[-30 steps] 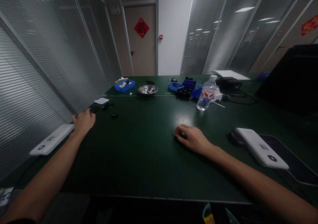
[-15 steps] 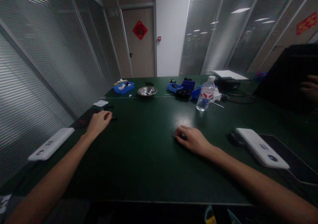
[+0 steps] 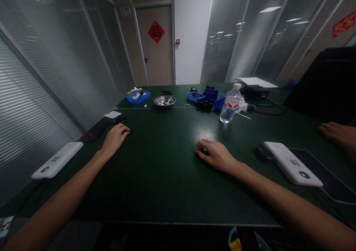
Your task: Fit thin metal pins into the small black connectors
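Note:
My left hand (image 3: 114,137) is at the left of the dark green table (image 3: 161,162), its fingers pinched at the tips. A small dark piece (image 3: 131,131) just shows beyond those fingertips; its kind is too small to make out. Behind this hand lies a black object (image 3: 119,119) near a white paper (image 3: 112,114). Right of the middle, my right hand (image 3: 215,155) rests on the table with curled fingers. A thin dark pointed thing (image 3: 194,151) pokes out of its pinch, the rest hidden by the fingers.
A clear water bottle (image 3: 230,104) stands beyond my right hand. Farther back are a metal bowl (image 3: 164,101) and blue trays (image 3: 138,97). White power banks (image 3: 58,160) lie at both sides. At right, another person's hand (image 3: 340,133) is near a dark screen (image 3: 325,85).
My left hand has moved slightly right, its fingertips now over the small dark piece. My right hand stays in place. The other person's hand has come down toward the table.

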Motion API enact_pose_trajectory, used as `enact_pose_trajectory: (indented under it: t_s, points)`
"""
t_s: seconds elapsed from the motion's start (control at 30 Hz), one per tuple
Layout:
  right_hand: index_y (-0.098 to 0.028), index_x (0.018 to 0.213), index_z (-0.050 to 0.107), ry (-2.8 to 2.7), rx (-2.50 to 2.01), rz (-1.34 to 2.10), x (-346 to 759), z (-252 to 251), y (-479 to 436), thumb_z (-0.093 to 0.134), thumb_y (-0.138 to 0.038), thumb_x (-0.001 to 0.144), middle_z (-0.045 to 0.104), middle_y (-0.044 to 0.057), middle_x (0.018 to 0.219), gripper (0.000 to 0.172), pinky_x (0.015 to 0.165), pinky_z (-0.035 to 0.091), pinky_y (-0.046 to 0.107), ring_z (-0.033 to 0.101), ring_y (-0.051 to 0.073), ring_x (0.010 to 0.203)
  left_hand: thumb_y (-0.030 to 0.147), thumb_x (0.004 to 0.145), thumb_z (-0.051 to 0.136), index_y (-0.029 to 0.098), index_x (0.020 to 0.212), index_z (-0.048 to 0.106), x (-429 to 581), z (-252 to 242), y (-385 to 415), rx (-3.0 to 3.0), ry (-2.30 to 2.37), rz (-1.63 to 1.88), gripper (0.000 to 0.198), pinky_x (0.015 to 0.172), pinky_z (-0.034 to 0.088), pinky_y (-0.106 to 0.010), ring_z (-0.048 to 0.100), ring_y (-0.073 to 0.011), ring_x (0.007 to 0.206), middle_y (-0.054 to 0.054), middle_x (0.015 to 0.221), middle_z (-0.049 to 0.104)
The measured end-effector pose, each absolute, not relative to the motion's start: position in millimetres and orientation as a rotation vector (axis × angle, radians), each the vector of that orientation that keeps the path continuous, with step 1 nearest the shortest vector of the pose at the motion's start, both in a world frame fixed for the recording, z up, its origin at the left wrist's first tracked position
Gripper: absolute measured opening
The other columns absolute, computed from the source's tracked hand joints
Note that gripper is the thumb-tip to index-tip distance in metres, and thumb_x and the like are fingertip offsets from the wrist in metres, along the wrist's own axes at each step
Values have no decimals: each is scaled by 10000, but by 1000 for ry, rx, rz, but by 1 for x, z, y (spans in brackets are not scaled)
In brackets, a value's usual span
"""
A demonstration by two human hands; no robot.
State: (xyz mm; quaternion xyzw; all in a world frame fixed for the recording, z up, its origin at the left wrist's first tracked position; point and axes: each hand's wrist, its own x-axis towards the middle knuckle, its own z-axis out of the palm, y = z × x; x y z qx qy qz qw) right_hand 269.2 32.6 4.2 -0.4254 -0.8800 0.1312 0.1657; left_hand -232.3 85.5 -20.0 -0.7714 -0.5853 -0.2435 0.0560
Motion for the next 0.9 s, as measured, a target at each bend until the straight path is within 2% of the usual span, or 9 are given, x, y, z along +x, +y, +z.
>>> enact_pose_trajectory:
  t_s: [0.23, 0.57, 0.73, 0.9]
  points:
    - [-210, 1063, 669, -2501, -1207, 405, 269, 8, 30, 592, -305, 986, 689, 62, 1024, 144, 710, 484, 305, 640, 183, 801, 318, 961, 578, 217, 1070, 737, -236, -19, 88, -2345, -1823, -754, 218, 964, 514, -424, 669, -278, 1076, -88, 1145, 722]
    - [-213, 1049, 662, -2507, -1205, 376, 269, 4, 30, 602, -306, 980, 685, 52, 1006, 130, 716, 469, 308, 639, 189, 816, 283, 959, 523, 198, 978, 760, -229, -7, 85, -2394, -1794, -745, 252, 895, 531, -414, 686, -266, 968, -96, 1036, 724]
    - [-215, 1050, 667, -2506, -1212, 379, 269, 6, 30, 606, -299, 976, 693, 55, 1008, 128, 719, 466, 308, 642, 188, 809, 304, 970, 540, 197, 1006, 758, -230, -11, 84, -2413, -1772, -805, 245, 890, 536, -408, 682, -263, 983, -94, 1063, 712]
    - [-220, 1045, 668, -2502, -1208, 401, 270, 7, 31, 607, -297, 975, 690, 49, 1018, 121, 704, 472, 300, 642, 184, 809, 347, 959, 603, 203, 1063, 755, -235, -14, 85, -2374, -1836, -876, 234, 959, 523, -439, 670, -281, 1063, -87, 1156, 709]
